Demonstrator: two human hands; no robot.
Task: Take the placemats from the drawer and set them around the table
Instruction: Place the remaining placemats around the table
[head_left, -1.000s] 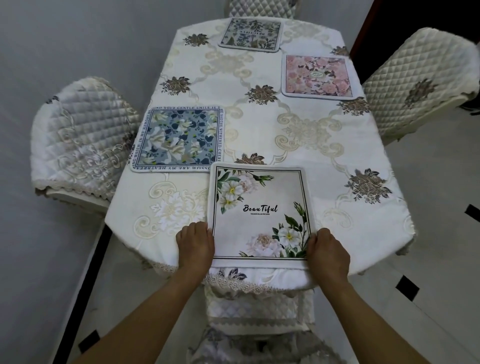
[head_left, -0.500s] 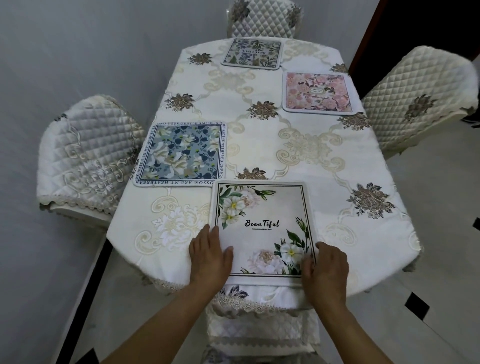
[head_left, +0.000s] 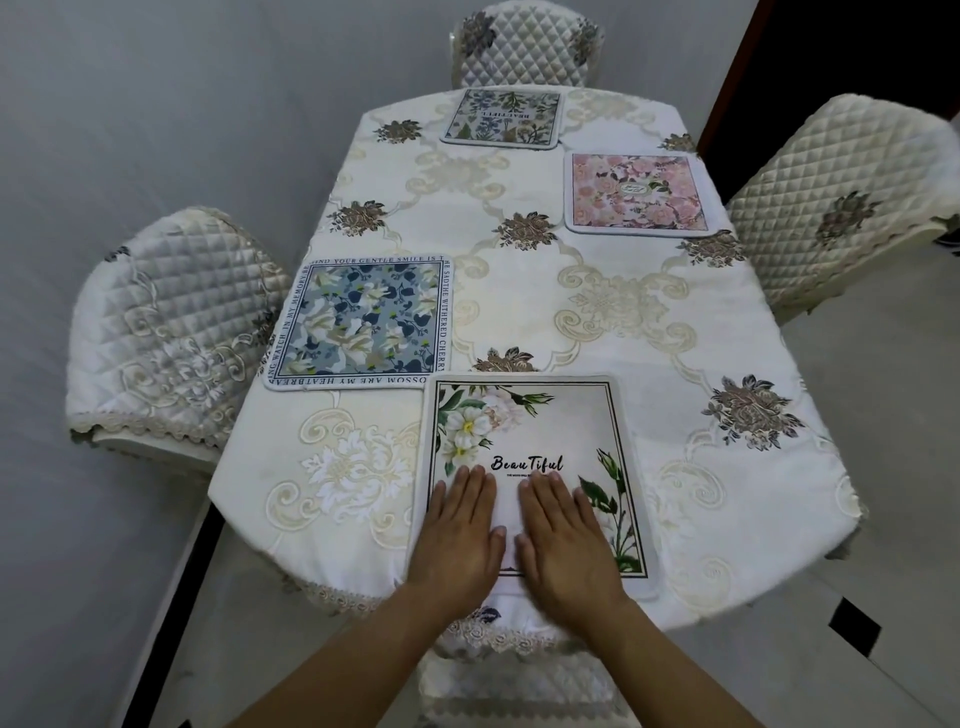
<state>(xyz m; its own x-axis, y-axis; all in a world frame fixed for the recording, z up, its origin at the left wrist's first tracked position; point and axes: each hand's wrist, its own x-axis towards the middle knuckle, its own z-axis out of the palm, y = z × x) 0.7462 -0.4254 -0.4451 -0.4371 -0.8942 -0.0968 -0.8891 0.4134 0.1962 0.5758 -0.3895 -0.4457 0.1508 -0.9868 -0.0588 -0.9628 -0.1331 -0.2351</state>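
A white placemat (head_left: 561, 431) with green leaves and the word "Beautiful" lies flat at the near end of the table (head_left: 675, 364). My left hand (head_left: 462, 535) and my right hand (head_left: 563, 540) rest palm down side by side on its near half, fingers spread flat, holding nothing. A blue floral placemat (head_left: 363, 322) lies at the left side. On the right side farther back sits a pink floral placemat (head_left: 636, 192). A pale placemat with blue and tan flowers (head_left: 501, 115) lies at the far end. No drawer is in view.
Quilted cream chairs stand at the left (head_left: 171, 322), the far end (head_left: 524, 47) and the right (head_left: 852, 197); another chair back (head_left: 519, 686) shows below my arms. A grey wall runs close along the left. Pale floor tiles with dark insets (head_left: 852, 623) lie to the right.
Both hands left the near placemat's side edges and slid inward onto its top, now flat side by side. The camera tilted, so the table appears lower in the frame.
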